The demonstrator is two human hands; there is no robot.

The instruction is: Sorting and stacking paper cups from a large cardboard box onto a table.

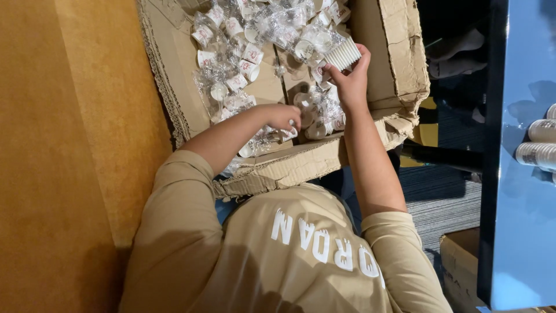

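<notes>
Right hand (350,81) raised over the far side of the cardboard box (399,52). Its fingers (336,71) are clamped on a stack of white ribbed cups (343,53), pinched from the side, with the stack tilted and touching the clear packets below it.

Left hand (282,116) low in the box, near its front wall. The fingers are curled down onto the packets of small printed cups (243,58); cannot tell whether they grip one or only rest there.

Box sits at the person's chest, with torn, sagging edges. To the right is a blue tabletop (521,232) with more cup stacks (541,142) at its edge; a second box (460,261) is on the floor.

Risks, as judged:
- A side pinch on a nested stack is weak, so the outer cups may slide off and scatter into the packets.
- A hard squeeze could crush the thin ribbed walls.
- The soft front wall may buckle under the left forearm and spill packets to the floor.
- Slick film could tear or slip when pulled.
</notes>
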